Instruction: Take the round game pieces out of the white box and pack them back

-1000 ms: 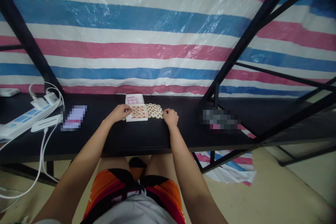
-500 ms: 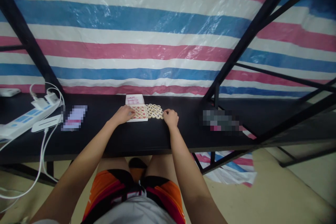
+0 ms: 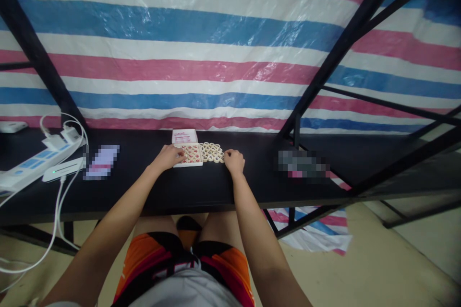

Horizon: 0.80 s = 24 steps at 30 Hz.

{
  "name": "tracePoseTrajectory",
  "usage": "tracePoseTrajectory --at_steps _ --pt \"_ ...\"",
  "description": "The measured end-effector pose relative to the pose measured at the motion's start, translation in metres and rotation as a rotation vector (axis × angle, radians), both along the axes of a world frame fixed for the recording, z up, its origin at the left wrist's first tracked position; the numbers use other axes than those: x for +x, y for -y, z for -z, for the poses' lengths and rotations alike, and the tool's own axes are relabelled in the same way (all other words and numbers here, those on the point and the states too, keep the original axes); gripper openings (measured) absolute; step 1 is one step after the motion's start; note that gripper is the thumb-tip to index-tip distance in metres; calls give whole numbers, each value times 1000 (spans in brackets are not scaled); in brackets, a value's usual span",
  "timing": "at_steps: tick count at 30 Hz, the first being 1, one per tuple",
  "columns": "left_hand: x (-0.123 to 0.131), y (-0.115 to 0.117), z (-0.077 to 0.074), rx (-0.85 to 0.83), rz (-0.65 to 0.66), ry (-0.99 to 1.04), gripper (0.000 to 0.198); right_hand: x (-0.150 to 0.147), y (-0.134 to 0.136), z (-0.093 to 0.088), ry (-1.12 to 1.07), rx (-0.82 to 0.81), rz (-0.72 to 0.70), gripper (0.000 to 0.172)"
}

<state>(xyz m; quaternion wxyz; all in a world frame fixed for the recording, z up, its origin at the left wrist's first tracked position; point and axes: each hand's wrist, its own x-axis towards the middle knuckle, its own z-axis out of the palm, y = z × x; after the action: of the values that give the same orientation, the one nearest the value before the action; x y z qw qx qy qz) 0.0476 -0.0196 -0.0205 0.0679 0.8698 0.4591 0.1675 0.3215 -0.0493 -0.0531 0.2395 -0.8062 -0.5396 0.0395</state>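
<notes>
A small white box (image 3: pixel 189 164) lies on the black table, holding rows of round xiangqi pieces (image 3: pixel 192 152) with red characters. My left hand (image 3: pixel 168 157) reaches over the box's left side, its fingers curled together among the red pieces; what is between the fingertips is hidden. Right of the box, a cluster of xiangqi pieces with dark characters (image 3: pixel 212 152) lies flat on the tabletop. At that cluster's right edge is my right hand (image 3: pixel 235 160), closed, with thumb and forefinger against the outermost pieces. Whether it grips one is too small to make out.
Behind the box is a white lid (image 3: pixel 185 136) with pink print. On the left lie a power strip (image 3: pixel 39 163) with plugs and white cables, a white device (image 3: pixel 65 169) and a blurred phone-like item (image 3: pixel 103 161). A blurred dark object (image 3: pixel 302 164) sits right, by a black metal frame (image 3: pixel 326 67).
Both hands stay in almost the same place, and the pieces look unmoved. A small green light now shows on the white device at left.
</notes>
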Motion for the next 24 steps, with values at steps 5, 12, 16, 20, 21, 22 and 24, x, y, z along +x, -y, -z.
tracePoseTrajectory --at_steps 5,12,16,20,21,22,24 --pt "-1 -3 3 3 4 -21 32 0 0 -1 -11 -2 -5 27" --pt "0 -2 3 8 -16 14 26 -1 1 -2 -7 -10 -2 28" --pt "-2 -3 2 -48 -8 34 27 0 1 -2 -6 -12 -2 28" --pt "-5 -6 3 -78 -9 51 29 0 0 -1 -6 -8 0 27" --pt "-5 -7 3 -81 -7 55 29 0 0 -1 -5 -7 1 27" --pt "-5 -7 4 -80 -6 57 29 0 1 -1 -2 -4 1 27" --pt "-5 -7 4 -65 -7 53 27 -1 1 -1 2 1 1 27"
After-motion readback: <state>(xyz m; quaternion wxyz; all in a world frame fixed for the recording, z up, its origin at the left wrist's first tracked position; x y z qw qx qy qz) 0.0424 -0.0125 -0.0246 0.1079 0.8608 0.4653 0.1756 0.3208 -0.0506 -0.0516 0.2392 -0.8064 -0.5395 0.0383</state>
